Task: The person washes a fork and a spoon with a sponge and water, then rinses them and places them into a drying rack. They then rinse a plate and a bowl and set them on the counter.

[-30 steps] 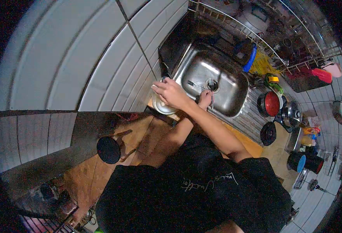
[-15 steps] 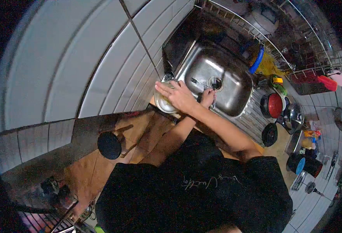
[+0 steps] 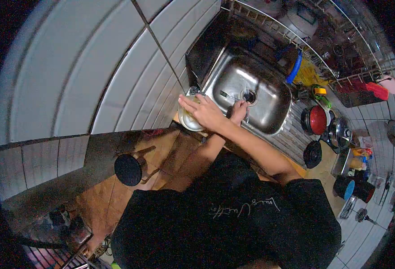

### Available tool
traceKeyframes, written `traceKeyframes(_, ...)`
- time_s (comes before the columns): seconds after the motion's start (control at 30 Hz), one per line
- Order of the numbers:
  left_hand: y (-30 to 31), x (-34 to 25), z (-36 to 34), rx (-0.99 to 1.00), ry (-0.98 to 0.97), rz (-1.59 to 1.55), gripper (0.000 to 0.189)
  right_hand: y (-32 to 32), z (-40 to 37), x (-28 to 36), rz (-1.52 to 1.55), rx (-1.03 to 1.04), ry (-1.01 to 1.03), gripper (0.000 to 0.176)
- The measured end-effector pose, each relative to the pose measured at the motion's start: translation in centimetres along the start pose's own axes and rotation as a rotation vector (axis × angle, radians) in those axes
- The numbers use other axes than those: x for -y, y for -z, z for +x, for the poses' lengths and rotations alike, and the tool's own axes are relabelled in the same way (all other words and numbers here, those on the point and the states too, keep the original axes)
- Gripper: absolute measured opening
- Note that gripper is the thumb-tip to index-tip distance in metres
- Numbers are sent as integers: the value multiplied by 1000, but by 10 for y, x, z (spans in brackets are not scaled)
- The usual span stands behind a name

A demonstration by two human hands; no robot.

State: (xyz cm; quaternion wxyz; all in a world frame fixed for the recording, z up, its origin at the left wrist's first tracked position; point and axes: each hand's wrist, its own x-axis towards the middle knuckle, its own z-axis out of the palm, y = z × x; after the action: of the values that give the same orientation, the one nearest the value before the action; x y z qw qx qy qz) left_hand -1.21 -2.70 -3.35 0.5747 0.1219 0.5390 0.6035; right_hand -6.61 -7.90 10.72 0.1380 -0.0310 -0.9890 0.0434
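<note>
My arms cross at the sink's near edge. My left hand comes from underneath and is closed in front of the drain, where the metal utensil in it, a fork by its earlier shape, is blurred. Another small utensil lies on the basin floor, pointing left of the drain. My right hand reaches across over the left forearm. Its fingers are stretched out over a round whitish bowl at the sink's left corner, and something yellowish shows beside the fingers.
A tiled wall rises close on the left. Right of the basin are the ribbed drainboard, a red bowl, a lidded pot and a black lid. A wire dish rack hangs beyond. A stool stands on the floor.
The fork's tines, distinct over the drain earlier, are blurred now, and my left hand has shifted slightly. My right hand stays over the bowl. The whole view has turned a little.
</note>
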Motion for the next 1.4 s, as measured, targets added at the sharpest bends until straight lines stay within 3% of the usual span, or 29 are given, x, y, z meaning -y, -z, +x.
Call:
traceKeyframes(0.17,2,21,20,-32,-99,0,15,11,3,-6,-58,38,37,47)
traceKeyframes(0.43,-1,12,8,-5,-55,53,15,9,4,1,-25,101,-15,47)
traceKeyframes(0.53,-4,7,1,22,-15,-14,14,4,5,6,-93,96,-27,54)
traceKeyframes(0.6,-7,1,-4,50,-2,-71,13,8,8,9,-38,214,-77,62)
traceKeyframes(0.73,-5,4,0,4,-1,-20,14,6,7,6,-38,169,-31,69)
traceKeyframes(0.8,-4,6,3,8,-34,8,14,10,9,8,100,361,-127,71)
traceKeyframes(0.83,-4,4,2,-1,-52,15,15,8,8,7,100,363,-126,71)
traceKeyframes(1.23,-10,1,-8,13,1,8,14,8,1,11,41,222,-152,57)
traceKeyframes(1.4,-9,10,3,34,-66,72,14,-3,2,-5,229,-2,-39,56)
